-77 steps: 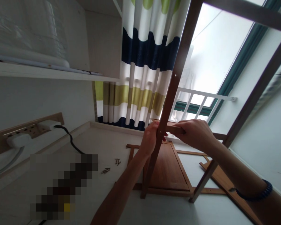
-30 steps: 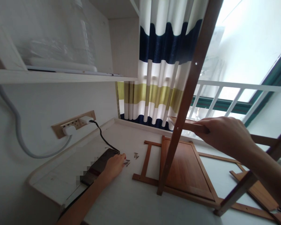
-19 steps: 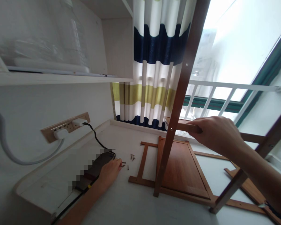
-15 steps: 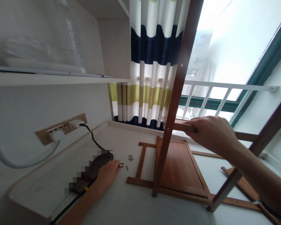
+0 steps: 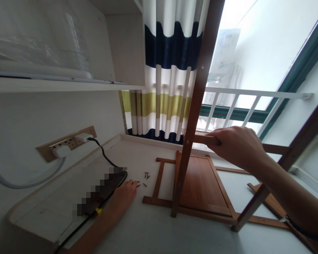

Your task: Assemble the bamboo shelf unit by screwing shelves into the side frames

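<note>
My right hand (image 5: 234, 144) is wrapped round the crossbar (image 5: 275, 149) of an upright wooden frame (image 5: 193, 106). My left hand (image 5: 125, 194) rests low on the white surface, its fingers drawn together at the edge of a few screws (image 5: 138, 185); whatever lies under the fingertips is too small to make out. Several more screws (image 5: 147, 175) lie just right of it. Beyond them, a flat wooden panel (image 5: 202, 185) and a narrow wooden frame piece (image 5: 159, 180) lie behind the upright frame's leg.
A dark, partly blurred-out device (image 5: 103, 190) with a black cable lies left of my left hand. A wall socket (image 5: 66, 143) holds plugs. Above is a white shelf (image 5: 69, 86). Other wooden parts (image 5: 275, 203) lie at right, below a white railing (image 5: 254, 93).
The whole view has shifted slightly. My left hand's fingers stay beside the screws with little movement, and my right hand keeps its hold on the crossbar.
</note>
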`<state>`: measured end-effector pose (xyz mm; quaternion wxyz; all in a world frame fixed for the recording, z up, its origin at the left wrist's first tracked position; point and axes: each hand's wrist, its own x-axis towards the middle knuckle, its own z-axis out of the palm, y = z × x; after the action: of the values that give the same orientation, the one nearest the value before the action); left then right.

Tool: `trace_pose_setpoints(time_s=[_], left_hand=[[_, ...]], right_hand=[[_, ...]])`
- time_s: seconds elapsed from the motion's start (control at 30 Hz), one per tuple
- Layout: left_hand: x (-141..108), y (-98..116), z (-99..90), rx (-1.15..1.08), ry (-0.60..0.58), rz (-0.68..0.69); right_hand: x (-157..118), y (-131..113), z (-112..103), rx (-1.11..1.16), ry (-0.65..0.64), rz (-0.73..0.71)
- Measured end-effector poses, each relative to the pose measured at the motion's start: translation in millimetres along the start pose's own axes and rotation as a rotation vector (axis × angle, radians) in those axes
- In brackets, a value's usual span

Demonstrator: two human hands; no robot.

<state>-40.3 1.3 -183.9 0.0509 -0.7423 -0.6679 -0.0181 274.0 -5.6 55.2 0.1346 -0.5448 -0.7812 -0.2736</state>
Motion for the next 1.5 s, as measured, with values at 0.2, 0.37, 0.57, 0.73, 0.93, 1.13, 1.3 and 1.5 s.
trace_pose_setpoints(time_s=[0.2,0.37,0.57,0.73,0.93,1.13,1.3,1.5], left_hand=[[-4,1,-2.0,-0.008,0.029,-0.020],[-4,6,-17.9,-0.062,0.053,-0.036],[-2,25,-50.6,-0.257,0.268,0.034],[-10,53,-105.6,-0.611,0.652,0.246],[-16,95,-173.6,-1.032,0.762,0.395],[-4,116,-195.4,-1.028,0.822,0.427],[-3,120,-200.3,-1.028,0.811,0.395],[4,122,-204.4,-1.090,0.738,0.354]], right_hand=[[0,-1,-1,-0.063,0.002,-0.001],[2,-2,-2,-0.042,0.010,-0.006],[0,-1,-2,-0.014,0.013,-0.013],[0,-2,-3,0.010,0.021,0.000],[1,-2,-3,0.004,0.009,0.011],[1,-3,-4,-0.010,0.019,0.012],[1,-3,-4,-0.023,0.037,0.009],[1,-2,-3,-0.006,0.026,0.006]])
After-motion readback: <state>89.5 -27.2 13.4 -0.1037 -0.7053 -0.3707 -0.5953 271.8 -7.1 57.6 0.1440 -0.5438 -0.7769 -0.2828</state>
